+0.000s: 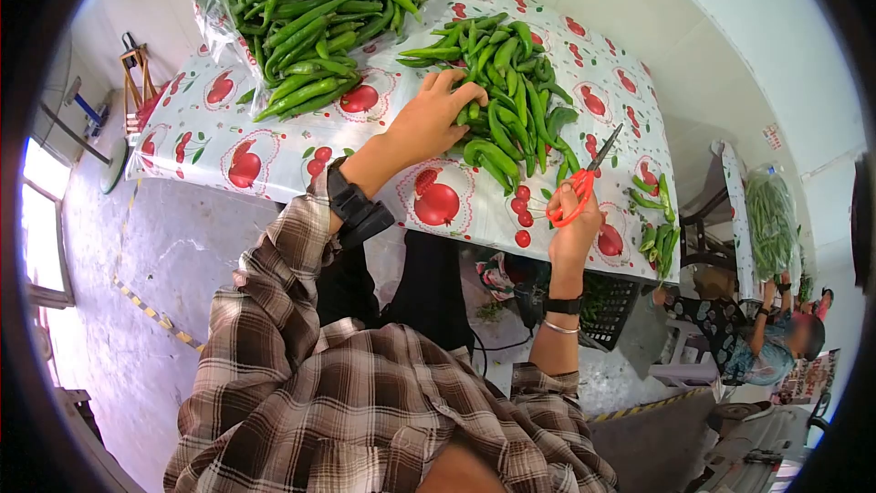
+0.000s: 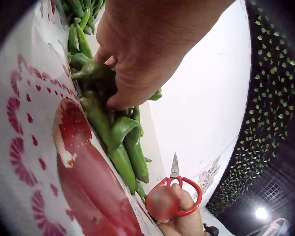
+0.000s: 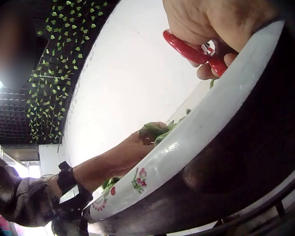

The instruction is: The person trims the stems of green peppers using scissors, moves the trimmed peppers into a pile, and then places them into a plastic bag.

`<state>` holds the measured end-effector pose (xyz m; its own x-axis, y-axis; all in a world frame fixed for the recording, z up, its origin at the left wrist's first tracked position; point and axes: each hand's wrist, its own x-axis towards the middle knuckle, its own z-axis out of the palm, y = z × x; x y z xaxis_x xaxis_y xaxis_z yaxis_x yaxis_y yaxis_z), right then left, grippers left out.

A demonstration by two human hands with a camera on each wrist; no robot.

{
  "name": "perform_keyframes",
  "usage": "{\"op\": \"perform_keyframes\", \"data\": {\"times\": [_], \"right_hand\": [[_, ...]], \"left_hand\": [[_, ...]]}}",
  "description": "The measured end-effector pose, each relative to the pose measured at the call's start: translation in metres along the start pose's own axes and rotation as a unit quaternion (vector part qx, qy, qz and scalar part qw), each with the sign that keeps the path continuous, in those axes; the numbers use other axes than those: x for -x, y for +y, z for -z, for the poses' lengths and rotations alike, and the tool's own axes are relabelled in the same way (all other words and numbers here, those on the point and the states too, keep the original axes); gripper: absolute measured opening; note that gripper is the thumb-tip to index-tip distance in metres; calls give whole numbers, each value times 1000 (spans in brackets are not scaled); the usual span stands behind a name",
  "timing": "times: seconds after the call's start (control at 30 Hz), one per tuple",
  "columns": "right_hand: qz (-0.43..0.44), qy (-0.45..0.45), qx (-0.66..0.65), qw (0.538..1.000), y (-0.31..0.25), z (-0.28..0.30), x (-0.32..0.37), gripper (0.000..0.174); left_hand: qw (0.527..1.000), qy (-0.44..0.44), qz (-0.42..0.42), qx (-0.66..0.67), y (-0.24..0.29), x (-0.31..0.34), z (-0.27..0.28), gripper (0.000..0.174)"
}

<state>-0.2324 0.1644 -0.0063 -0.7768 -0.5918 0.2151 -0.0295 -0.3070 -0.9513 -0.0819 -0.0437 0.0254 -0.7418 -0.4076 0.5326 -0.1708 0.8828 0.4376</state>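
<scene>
My left hand [image 1: 427,123] reaches to the near left side of a heap of green peppers [image 1: 511,73] on the table. In the left wrist view, the fingers and thumb of this hand [image 2: 147,44] pinch a dark green pepper [image 2: 94,72], with longer peppers [image 2: 105,123] just below. The right wrist view also has the left hand [image 3: 120,155] at the peppers. My right hand [image 1: 577,233] grips red-handled scissors [image 1: 573,196] near the table's front edge, blades pointing away from me. Some of its fingers are hidden in the right wrist view, around the red handle [image 3: 187,51].
A clear plastic bag [image 1: 214,9] full of long green peppers lies at the table's back left. Several peppers [image 1: 659,242] form a small group at the right end. A black crate [image 1: 610,310] stands below the front edge. Another person [image 1: 771,347] sits farther right.
</scene>
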Motion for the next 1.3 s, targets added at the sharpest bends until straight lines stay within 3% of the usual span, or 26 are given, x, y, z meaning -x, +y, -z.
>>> {"op": "perform_keyframes", "data": {"times": [0.67,0.87,0.93,1.07,1.23,1.3], "right_hand": [[-13,4,11,1000,-1,0,0,8],[-11,6,11,1000,0,-1,0,8],[-8,7,10,1000,-1,-1,0,8],[-1,0,11,1000,-2,0,0,9],[5,-5,26,1000,-1,1,1,11],[6,-3,23,1000,-2,0,1,11]], "left_hand": [[999,16,19,43,-32,57,45,32],[997,-10,70,28,-35,63,57,29],[991,-40,131,7,-30,59,61,33],[991,-15,133,-28,-32,51,55,42],[980,-36,50,-187,-33,39,50,62],[975,-69,66,-200,-27,33,50,63]]}}
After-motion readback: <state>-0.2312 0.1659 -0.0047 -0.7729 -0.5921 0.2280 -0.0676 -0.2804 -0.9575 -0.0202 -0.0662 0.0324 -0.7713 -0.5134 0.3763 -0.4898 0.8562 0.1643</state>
